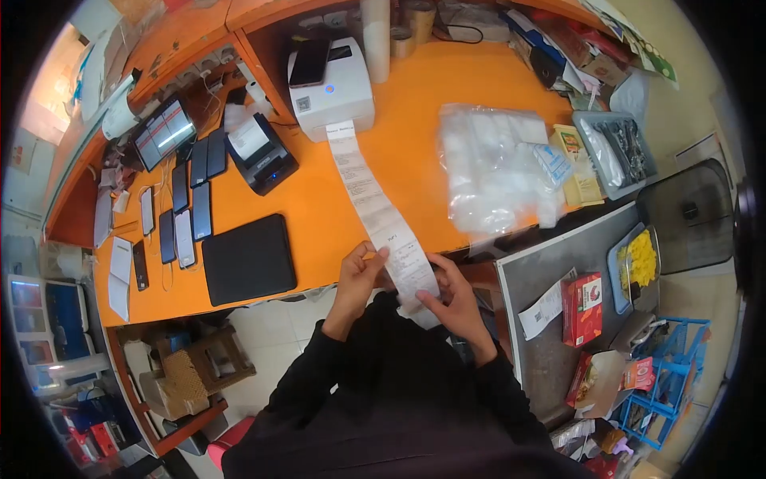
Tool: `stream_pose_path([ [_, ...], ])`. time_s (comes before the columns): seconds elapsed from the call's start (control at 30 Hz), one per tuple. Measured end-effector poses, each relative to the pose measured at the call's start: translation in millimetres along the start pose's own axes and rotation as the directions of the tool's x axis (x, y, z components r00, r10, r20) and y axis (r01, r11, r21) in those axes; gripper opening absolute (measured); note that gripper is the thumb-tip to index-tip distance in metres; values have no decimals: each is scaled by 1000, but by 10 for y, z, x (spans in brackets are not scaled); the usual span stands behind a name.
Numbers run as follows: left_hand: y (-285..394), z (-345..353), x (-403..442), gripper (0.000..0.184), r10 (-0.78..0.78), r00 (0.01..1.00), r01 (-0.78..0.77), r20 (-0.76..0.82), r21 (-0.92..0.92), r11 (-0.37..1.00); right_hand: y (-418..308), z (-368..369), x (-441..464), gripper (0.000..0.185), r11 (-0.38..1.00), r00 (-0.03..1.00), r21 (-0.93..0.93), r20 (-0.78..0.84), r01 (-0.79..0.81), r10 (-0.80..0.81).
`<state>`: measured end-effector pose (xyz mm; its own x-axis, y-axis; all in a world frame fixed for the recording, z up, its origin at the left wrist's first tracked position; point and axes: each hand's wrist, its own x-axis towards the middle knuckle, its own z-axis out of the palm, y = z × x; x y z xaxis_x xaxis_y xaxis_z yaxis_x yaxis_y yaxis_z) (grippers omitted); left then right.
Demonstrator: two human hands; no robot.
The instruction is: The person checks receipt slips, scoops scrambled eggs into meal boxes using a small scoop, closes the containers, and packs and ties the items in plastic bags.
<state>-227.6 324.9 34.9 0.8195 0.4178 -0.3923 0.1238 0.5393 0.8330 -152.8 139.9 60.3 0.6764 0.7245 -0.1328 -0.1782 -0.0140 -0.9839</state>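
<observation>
A long strip of printed receipt labels (373,199) runs from the slot of a white label printer (331,100) down over the orange desk toward me. My left hand (359,283) pinches the strip's left edge between thumb and fingers. On the other side, my right hand (456,299) grips the right edge near the lower end, its thumb on the printed face. The strip's end curls under between my hands, above the desk's front edge. A dark phone (309,64) lies on top of the printer.
Left on the desk are a black receipt printer (267,160), several phones (181,188), a tablet (163,134) and a black laptop-like slab (249,259). Clear plastic bags (495,164) lie right. On the grey counter (531,283) stand a red box (582,310) and a container of yellow food (638,259).
</observation>
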Motion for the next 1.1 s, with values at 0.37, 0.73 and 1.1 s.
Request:
stream_pose_path([
  [0.37,30,155,288,14,41,999,-42,-36,-34,999,-318,-213,-495,74,966,990,219,38,-140,135],
  [0.73,-149,660,-201,30,-150,975,164,165,-76,984,-447,-274,-565,66,981,985,170,-127,-91,113],
  [1.1,46,785,-259,29,-91,969,95,231,-7,995,-499,-336,-381,43,994,980,-58,-174,92,-101],
])
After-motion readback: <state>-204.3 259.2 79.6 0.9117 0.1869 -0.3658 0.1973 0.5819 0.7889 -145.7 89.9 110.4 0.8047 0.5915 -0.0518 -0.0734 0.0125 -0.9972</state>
